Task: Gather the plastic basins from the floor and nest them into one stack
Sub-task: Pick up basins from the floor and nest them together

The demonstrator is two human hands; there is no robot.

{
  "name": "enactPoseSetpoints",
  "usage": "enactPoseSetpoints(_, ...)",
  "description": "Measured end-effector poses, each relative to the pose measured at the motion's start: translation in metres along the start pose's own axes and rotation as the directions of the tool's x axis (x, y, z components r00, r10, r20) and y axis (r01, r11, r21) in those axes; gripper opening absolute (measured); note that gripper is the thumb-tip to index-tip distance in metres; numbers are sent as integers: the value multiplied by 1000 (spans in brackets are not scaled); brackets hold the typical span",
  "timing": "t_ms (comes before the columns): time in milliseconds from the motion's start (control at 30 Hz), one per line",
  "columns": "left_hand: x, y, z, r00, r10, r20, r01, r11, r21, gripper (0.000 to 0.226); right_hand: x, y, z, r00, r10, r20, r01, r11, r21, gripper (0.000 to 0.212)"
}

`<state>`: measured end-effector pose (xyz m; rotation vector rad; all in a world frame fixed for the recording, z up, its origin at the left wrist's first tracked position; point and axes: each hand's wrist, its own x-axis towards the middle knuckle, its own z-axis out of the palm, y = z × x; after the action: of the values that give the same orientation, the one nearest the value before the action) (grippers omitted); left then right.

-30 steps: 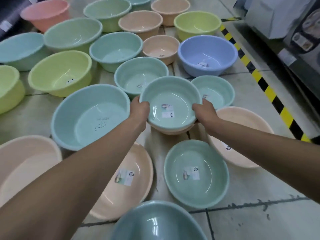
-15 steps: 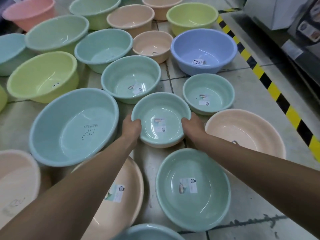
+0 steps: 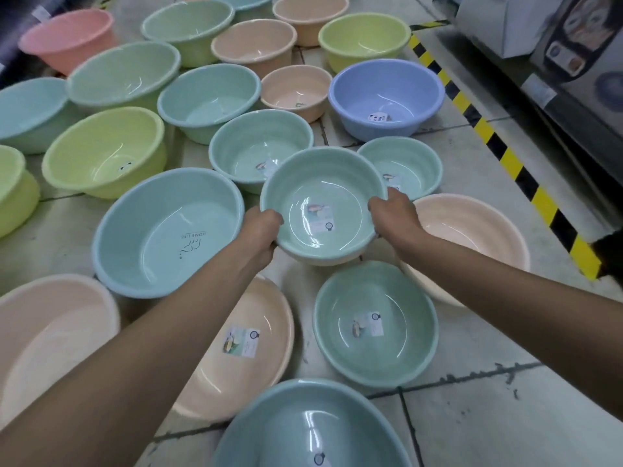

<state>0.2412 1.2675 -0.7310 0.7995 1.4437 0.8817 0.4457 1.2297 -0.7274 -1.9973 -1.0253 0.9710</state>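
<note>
I hold a small mint-green basin (image 3: 320,183) nested in a cream basin whose wall (image 3: 323,262) shows just beneath it. My left hand (image 3: 261,227) grips the pair's left rim and my right hand (image 3: 392,210) grips the right rim. The pair hangs above the floor among many loose basins: a large light-blue one (image 3: 161,230) to the left, two mint ones (image 3: 259,146) (image 3: 404,163) behind, a green one (image 3: 374,321) in front, and peach ones (image 3: 472,224) (image 3: 242,338) on either side.
More basins in pink (image 3: 67,35), lime (image 3: 104,150), pale green (image 3: 124,72), blue-violet (image 3: 387,96) and peach (image 3: 296,89) cover the tiled floor behind. A yellow-black hazard stripe (image 3: 499,146) runs along the right, beside a metal shelf base (image 3: 573,106).
The held basin pair sat lower half a second ago; both hands have since raised it and carried it slightly away from me.
</note>
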Motion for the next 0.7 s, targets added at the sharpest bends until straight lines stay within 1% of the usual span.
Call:
enactPoseSetpoints(67, -22, -6, -2, 999, -10, 47, 8, 999, 41, 36, -28, 5, -14, 1000, -18, -7, 18, 999, -38, 32)
enactPoseSetpoints(133, -45, -18, -3, 998, -15, 57, 10, 997, 82, 30, -55, 18, -26, 1000, -16, -2, 16, 996, -83, 35)
enactPoseSetpoints(267, -82, -48, -2, 997, 19, 72, -29, 989, 143, 29, -98, 51, -42, 1000, 27, -13, -29, 992, -119, 30)
enactPoseSetpoints(400, -105, -71, 0, 995, -39, 89, 20, 979, 204, 31, -129, 80, -47, 996, 80, -39, -85, 985, -147, 22)
enactPoseSetpoints(500, -110, -79, 2, 994, -58, 98, 37, 978, 206, 24, -144, 93, -46, 995, 85, -57, -92, 988, -128, 21)
enactPoseSetpoints(600, -113, -80, 5, 995, -45, 85, 26, 977, 211, 24, -152, 101, -44, 992, 95, -83, -101, 992, -74, 26)
enactPoseSetpoints(700, -119, -88, 6, 996, -54, 66, 39, 977, 207, 24, -158, 109, -42, 989, 113, -92, -120, 990, -73, 27)
